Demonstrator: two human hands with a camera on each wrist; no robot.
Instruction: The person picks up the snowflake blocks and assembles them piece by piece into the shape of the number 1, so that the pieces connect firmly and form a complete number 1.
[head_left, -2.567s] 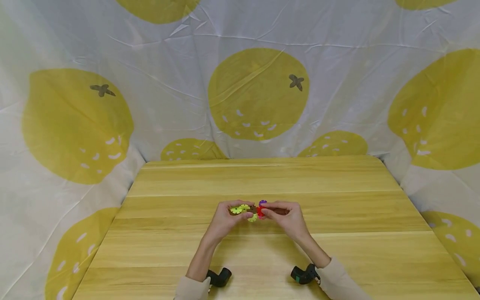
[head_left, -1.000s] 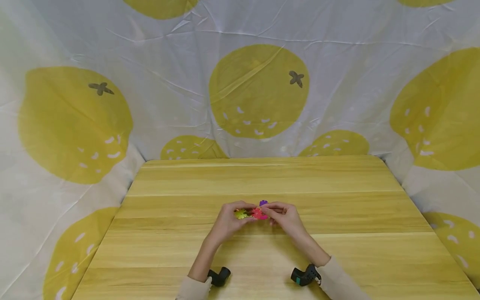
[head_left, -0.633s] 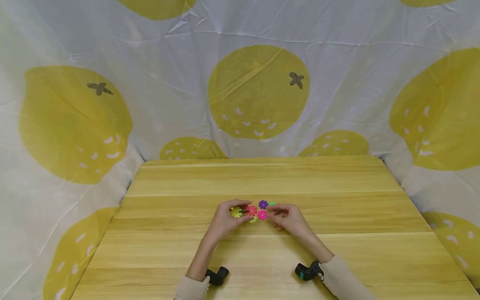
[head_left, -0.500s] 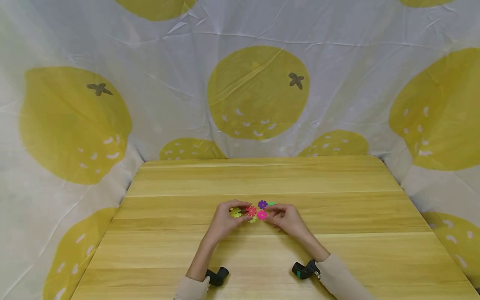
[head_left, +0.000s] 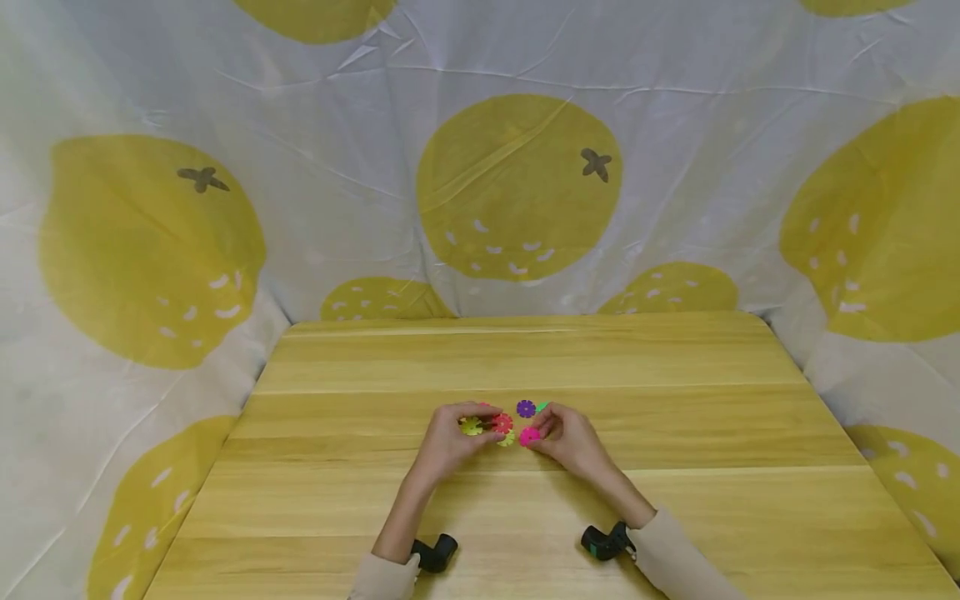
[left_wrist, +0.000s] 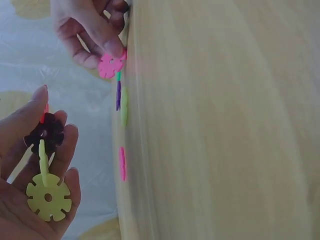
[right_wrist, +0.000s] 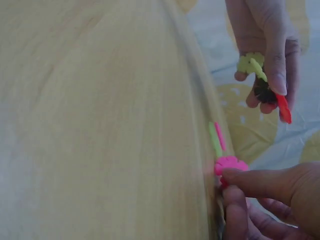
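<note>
My left hand holds a short chain of notched plastic discs between thumb and fingers. In the left wrist view the chain runs from a flat yellow disc through a second yellow disc on edge to a dark brown disc. A red disc sits at its free end. My right hand pinches a bright pink disc between thumb and index finger, low over the table and apart from the chain.
Loose discs lie on the wooden table: a purple one, a green one beside the right fingertips, a yellow-green one and another pink one. A lemon-print cloth hangs behind the table.
The right hand has let go of the red disc, which stays on the chain in the left hand. It has drawn away rightward and taken hold of a pink disc.
</note>
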